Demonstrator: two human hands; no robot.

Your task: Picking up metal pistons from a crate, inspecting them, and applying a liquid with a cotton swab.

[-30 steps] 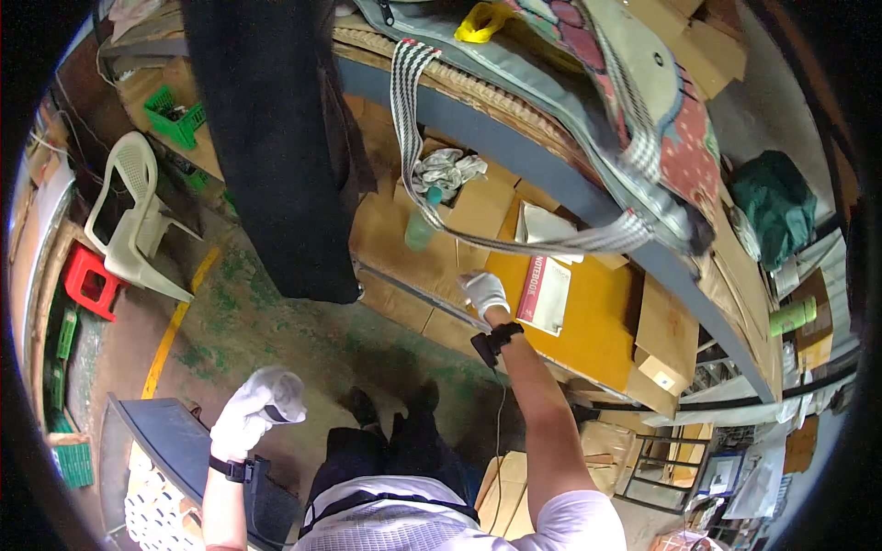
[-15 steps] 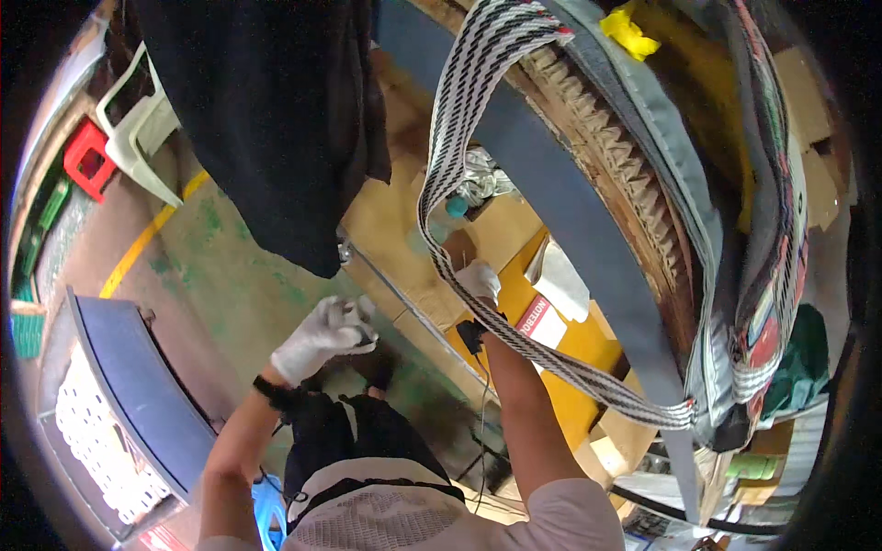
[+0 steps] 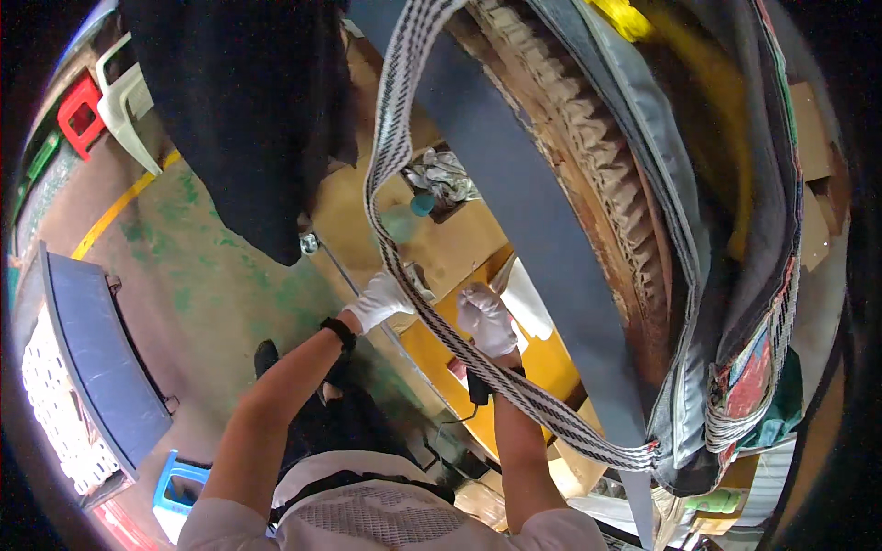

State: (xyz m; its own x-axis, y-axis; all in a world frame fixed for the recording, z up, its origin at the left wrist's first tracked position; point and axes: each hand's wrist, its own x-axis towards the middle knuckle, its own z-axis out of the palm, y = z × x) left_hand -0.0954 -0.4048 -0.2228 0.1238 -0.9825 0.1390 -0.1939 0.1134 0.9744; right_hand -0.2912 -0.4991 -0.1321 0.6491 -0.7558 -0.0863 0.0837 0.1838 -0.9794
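Note:
My left hand [image 3: 382, 301], in a white glove, reaches over the near edge of a tan and yellow work surface. Its fingers curl and run behind a black-and-white woven strap [image 3: 390, 230], with something greyish at their tips that I cannot make out. To its right my right hand [image 3: 487, 320], also gloved in white, is closed above the yellow part of the surface. What lies inside those fingers, if anything, is hidden. Beside it is a white paper or cloth-like piece [image 3: 528, 298]. The strap loops in front, crossing near the right wrist.
A large bag-like cover with a ragged wooden edge [image 3: 597, 138] fills the right side. Dark cloth [image 3: 248, 119] hangs at upper left. Crumpled plastic [image 3: 441, 179] lies in a box. A blue-grey bin [image 3: 110, 358], a blue stool [image 3: 179, 487] and a red stool [image 3: 81, 115] stand left.
My left hand has moved right and up, from over the floor to the work surface. My right hand has shifted slightly down and now shows in front of the strap. The view has shifted.

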